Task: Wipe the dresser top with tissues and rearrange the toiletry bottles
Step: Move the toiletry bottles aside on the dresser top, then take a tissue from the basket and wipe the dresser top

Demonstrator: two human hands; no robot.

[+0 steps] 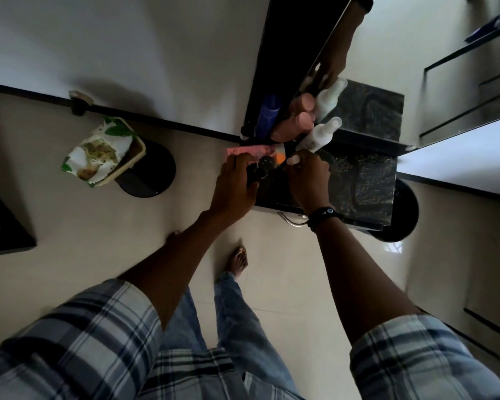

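Bottles crowd the back left corner of the dark speckled dresser surface (361, 180), against the mirror (387, 39). Counted on the surface itself: one blue bottle (267, 116), one pink bottle (293, 127), one white bottle (319, 135), and one pink tube (253, 151) with an orange end lying flat at the left edge. The pink and white bottles each show again as a reflection in the mirror, so they are not extra items.

Two hands are over the left front part of the surface. The left hand (236, 186) is curled around a dark item (257, 171) near the pink tube; the item is too dim and blurred to name, and the fingers seem closed on it. The right hand (309, 177), with one dark wristband (325, 216), is bunched just beside it, fingertips pinched near a small white cap or piece at the base of the white bottle; whether it truly grips that piece cannot be told. The two hands are near each other, almost touching.

One metal drawer handle (293, 220) shows below the front edge. On the floor to the left stands one round black stool (150, 171) carrying one tray with a printed green and white packet (98, 154). A second round black stool (401, 215) sits at the dresser's right.
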